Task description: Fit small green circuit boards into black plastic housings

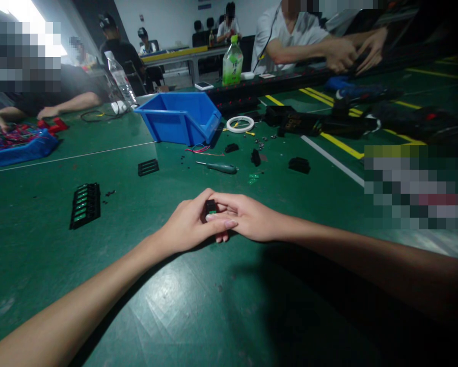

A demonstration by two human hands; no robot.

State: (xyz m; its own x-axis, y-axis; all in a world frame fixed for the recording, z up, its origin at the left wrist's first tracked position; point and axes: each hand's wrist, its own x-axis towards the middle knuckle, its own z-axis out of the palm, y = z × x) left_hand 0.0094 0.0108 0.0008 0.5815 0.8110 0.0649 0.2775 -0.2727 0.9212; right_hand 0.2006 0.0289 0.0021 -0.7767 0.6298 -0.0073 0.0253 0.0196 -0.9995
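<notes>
Both my hands meet at the middle of the green table [213,306]. My left hand [186,227] and my right hand [247,216] are closed together around a small black part with a green face [210,207]. The fingers of each hand pinch it from either side, just above the table top. A screwdriver with a green handle [219,167] lies a little beyond my hands. Small black parts [299,164] and tiny screws are scattered near it.
A black slotted strip with green inserts [85,205] lies to the left, a smaller black grille [148,167] beyond it. A blue bin [181,117], a roll of white tape [240,124] and a green bottle [232,63] stand farther back. Other people work along the table's left and far sides.
</notes>
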